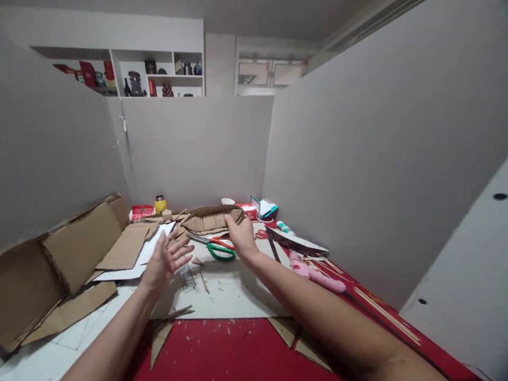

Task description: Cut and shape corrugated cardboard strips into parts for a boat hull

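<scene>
My right hand (pixel 241 234) pinches the right end of a boat-shaped cardboard piece (pixel 208 222) with raised, rough edges. To its left my left hand (pixel 169 257) hangs over the white board (pixel 238 293) with its fingers spread and nothing in them. Scissors with green and orange handles (pixel 220 251) lie just below the cardboard piece, their blades pointing left. A second pair with red handles (pixel 261 234) rests right of my right hand. Small cardboard scraps (pixel 204 282) are scattered over the board.
Large cardboard sheets (pixel 81 246) lean at the left. A pink glue gun (pixel 317 275) and thin wooden sticks (pixel 387 316) lie on the red cloth (pixel 206 346) at the right. A yellow jar (pixel 160 204) and a white cup (pixel 227 201) stand at the back. Grey panels (pixel 194 148) enclose the table.
</scene>
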The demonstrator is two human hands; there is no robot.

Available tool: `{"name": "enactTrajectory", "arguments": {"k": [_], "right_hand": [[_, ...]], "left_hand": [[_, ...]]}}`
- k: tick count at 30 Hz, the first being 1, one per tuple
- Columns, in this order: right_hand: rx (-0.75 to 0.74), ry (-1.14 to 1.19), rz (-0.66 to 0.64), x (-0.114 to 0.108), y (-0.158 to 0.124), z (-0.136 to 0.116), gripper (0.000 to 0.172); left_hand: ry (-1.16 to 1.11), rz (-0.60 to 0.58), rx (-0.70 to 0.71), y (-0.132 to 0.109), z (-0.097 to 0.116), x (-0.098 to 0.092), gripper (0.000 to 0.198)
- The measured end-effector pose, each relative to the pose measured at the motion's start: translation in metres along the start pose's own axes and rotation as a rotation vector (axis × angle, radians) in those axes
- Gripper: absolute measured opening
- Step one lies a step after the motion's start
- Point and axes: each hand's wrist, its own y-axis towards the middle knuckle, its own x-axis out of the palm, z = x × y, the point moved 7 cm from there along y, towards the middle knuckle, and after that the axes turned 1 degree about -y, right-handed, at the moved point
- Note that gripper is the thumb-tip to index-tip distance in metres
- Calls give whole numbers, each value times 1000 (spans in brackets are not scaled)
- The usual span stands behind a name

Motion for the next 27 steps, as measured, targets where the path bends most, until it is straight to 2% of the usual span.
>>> {"name": "enactTrajectory", "arguments": {"k": [3, 6, 9, 12, 16, 19, 23, 27], "right_hand": [[13, 32, 47, 11, -12, 7, 36], [69, 35, 14, 29, -37, 19, 35], [112, 25, -113, 43, -60, 25, 33], [90, -1, -246, 39, -68, 13, 40], [-62, -82, -181, 6, -49, -15, 39], [-152, -192, -204, -5, -31, -23, 25], [-155, -350, -345, 5, -30, -5, 4], [-152, -486, -504, 22, -45, 13, 7]], "left_hand": [[70, 4, 59, -3, -11, 9, 55], [127, 54, 103, -3, -18, 9, 47], [188, 125, 160, 3, -13, -5, 40], [275, 145, 186, 9, 1, -19, 41], [443, 78, 102, 13, 14, -28, 41], [577, 11, -9, 13, 11, -34, 35], [711, -83, -141, 14, -3, -39, 29], [788, -146, -189, 15, -13, -40, 32]]}}
